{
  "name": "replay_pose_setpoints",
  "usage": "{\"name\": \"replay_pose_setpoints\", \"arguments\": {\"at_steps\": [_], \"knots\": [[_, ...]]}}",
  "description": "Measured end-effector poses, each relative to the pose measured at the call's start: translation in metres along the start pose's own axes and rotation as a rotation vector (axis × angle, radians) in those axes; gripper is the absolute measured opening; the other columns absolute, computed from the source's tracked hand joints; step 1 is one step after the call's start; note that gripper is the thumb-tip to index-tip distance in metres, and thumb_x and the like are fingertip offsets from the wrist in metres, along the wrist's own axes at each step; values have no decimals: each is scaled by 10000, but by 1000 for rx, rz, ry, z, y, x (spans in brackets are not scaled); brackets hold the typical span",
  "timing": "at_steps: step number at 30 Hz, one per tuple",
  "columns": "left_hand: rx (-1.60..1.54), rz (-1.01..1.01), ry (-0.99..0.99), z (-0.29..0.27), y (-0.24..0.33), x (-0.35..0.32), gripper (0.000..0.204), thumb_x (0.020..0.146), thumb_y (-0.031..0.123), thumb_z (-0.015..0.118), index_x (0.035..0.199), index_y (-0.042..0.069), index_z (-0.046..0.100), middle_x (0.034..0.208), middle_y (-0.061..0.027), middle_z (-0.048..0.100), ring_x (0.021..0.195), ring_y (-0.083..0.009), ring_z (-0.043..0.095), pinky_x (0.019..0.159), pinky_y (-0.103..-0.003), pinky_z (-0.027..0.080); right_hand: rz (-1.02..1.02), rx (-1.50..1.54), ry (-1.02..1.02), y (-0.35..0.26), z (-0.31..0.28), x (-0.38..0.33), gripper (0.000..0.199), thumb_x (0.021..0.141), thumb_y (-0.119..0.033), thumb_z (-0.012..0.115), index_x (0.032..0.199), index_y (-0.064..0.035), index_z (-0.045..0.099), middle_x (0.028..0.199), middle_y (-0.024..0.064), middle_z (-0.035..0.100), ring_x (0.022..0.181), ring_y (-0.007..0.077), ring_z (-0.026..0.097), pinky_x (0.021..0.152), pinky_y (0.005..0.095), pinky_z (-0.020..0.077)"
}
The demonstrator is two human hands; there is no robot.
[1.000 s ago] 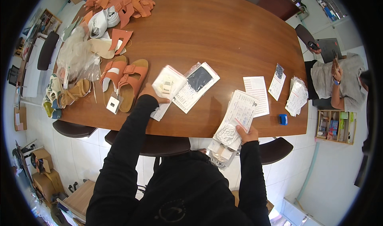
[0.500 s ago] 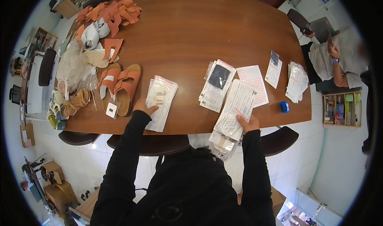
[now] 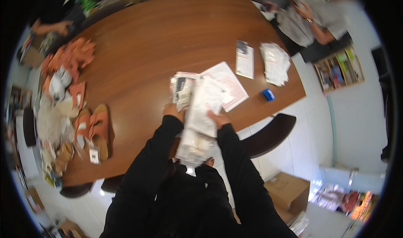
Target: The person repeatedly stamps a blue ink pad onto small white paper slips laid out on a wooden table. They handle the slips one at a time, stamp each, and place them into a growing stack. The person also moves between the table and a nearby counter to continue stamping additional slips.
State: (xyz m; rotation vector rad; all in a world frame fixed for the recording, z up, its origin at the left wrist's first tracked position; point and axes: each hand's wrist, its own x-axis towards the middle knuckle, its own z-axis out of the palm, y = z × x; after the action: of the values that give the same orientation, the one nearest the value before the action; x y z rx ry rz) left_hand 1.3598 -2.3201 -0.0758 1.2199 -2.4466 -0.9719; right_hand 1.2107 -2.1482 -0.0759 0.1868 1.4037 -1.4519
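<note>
Leftmost, orange sandals [image 3: 94, 128] heaped on wooden table [image 3: 138, 53]. Then left hand [image 3: 173, 111] and right hand [image 3: 218, 119], both closed around 1 sagging stack of clear plastic packets [image 3: 200, 112] over table edge. Likely light, floppy, slippery; best gripped at both sides.

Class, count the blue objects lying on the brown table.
1: a small blue object near the table's right edge, beside the printed sheet. Others may be hidden under the packets.

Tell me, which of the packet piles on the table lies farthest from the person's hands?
The white stack at the far right edge, beyond the blue block. The other packets are bunched at the hands.
</note>
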Motion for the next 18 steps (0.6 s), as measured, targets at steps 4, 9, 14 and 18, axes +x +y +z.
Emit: {"name": "replay_pose_setpoints", "arguments": {"at_steps": [4, 9, 14, 18], "knots": [[-122, 4, -33, -1, -17, -5, 347, 794, 249, 737, 964, -48, 682, 870, -243, 700, 792, -429, 661, 727, -454, 529, -154, 289, -261, 20, 14, -7, 428, 893, -152, 731, 1218, 91, 595, 1117, 154, 691, 945, 209, 694, 851, 325, 564], [-416, -108, -284, -16, -44, 5, 324, 772, 247, 766, 902, -43, 704, 761, -185, 696, 662, -248, 657, 646, -392, 504, -114, 297, -283, 28, 14, -23, 457, 900, -143, 719, 1252, 107, 567, 1154, 170, 676, 969, 220, 690, 855, 337, 568], [-215, -73, -147, -10, -44, 3, 313, 772, 256, 770, 821, -45, 703, 701, -160, 683, 624, -227, 632, 629, -380, 493, -136, 234, -211, 37, 22, -27, 490, 899, -150, 721, 1276, 111, 547, 1184, 187, 663, 1014, 238, 682, 898, 343, 553], [-161, 90, -45, 6, -50, -3, 297, 807, 254, 759, 882, -30, 716, 706, -99, 691, 633, -152, 620, 618, -334, 495, -131, 178, -155, 48, 17, -18, 485, 887, -159, 737, 1267, 91, 571, 1199, 172, 664, 1018, 231, 681, 892, 349, 553]]}}
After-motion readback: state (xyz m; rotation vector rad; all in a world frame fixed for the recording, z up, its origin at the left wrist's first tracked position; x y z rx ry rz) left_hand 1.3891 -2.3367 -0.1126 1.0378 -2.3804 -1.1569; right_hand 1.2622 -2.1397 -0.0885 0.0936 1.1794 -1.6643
